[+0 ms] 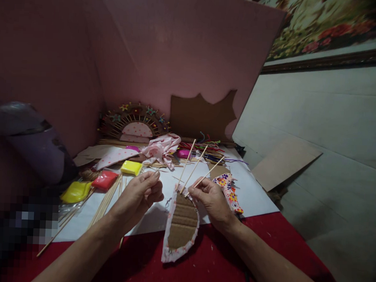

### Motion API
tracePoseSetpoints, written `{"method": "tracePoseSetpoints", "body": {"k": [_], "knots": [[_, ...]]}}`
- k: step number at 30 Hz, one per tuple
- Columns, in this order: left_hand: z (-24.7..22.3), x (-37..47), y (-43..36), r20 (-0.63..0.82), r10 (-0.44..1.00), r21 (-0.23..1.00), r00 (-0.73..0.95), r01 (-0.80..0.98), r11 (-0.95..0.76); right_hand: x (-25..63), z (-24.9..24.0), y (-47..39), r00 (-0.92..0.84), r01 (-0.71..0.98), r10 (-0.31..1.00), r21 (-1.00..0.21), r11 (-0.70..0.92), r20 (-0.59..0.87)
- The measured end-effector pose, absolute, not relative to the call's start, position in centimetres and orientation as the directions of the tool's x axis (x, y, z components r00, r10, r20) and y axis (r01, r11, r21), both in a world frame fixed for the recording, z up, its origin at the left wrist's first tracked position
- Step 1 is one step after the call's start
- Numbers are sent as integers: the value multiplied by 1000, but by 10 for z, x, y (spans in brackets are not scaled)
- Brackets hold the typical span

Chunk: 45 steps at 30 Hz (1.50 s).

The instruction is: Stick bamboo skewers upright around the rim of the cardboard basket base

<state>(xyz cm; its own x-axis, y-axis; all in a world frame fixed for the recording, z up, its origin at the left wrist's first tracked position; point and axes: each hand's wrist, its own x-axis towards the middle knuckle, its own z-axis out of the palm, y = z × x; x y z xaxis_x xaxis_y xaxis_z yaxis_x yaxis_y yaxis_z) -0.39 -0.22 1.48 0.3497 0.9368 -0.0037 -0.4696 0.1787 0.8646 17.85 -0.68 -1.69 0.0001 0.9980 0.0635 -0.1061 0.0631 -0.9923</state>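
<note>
Red cloth underneath, white sheet on it. Cardboard piece, half-round with a fabric rim, sits front and centre between the hands, over the sheet's near edge; can't tell whether it rests on anything. Should be light and stiffish, liable to crease along its ridges; rim probably soft. Best held by the broad lower part, flat between thumb and fingers.

Right hand pinches the rightmost stick near its base, at the cardboard's top edge. Left hand is beside it, fingers curled, thumb near forefinger; can't tell if anything's in it. Two other sticks fan up from the same edge. All three look light, snappable; grip low.

Hidden: cardboard's back, some right-hand fingertips. Unclear: how the stick bases are fixed. Bottom-left corner pixelated.
</note>
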Motion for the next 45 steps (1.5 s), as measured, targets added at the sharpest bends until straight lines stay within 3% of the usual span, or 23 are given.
{"method": "tracePoseSetpoints", "body": {"k": [12, 24, 32, 40, 45], "knots": [[12, -7, 0, -6, 938, 823, 348, -531, 202, 178, -17, -7, -3, -127, 998, -990, 61, 62], [11, -7, 1, -33, 919, 858, 394, -460, 228, 178, -17, -6, 5, -117, 998, -991, 68, 68], [8, -7, 2, -12, 935, 872, 354, -454, 183, 178, -17, -7, 10, -132, 998, -989, 70, 69], [7, -10, 9, 40, 978, 881, 207, -470, 64, 178, -16, -7, 24, -142, 998, -988, 69, 66], [9, -10, 6, 14, 977, 902, 213, -425, 79, 178, -16, -7, 18, -152, 998, -986, 63, 61]]}}
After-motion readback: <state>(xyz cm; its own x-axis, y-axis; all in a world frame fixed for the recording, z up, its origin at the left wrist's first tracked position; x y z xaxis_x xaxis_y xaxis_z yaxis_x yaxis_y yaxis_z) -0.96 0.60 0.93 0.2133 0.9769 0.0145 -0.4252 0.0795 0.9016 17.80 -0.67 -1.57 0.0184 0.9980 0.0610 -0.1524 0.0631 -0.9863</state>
